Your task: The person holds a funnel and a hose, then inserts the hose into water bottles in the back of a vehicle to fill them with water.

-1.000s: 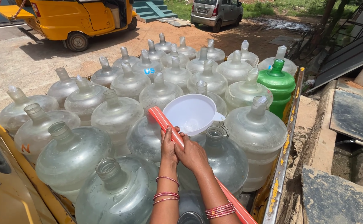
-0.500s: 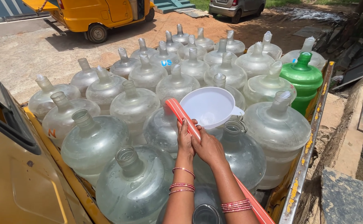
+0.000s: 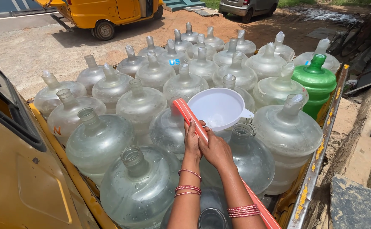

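Head view: An orange hose (image 3: 194, 122) is gripped by both hands above a load of clear water jugs (image 3: 141, 106) packed in a yellow truck bed (image 3: 321, 148). The left hand (image 3: 192, 142) is closed around the hose from the left; the right hand (image 3: 214, 149) is clamped on it from the right, the two hands touching. The hose's long axis runs diagonally, from the lower right edge of the frame up and to the left, its open end pointing up-left, just beside a white funnel (image 3: 218, 108). The funnel is seated over the neck of a jug. One green jug (image 3: 316, 82) stands at the right side rail.
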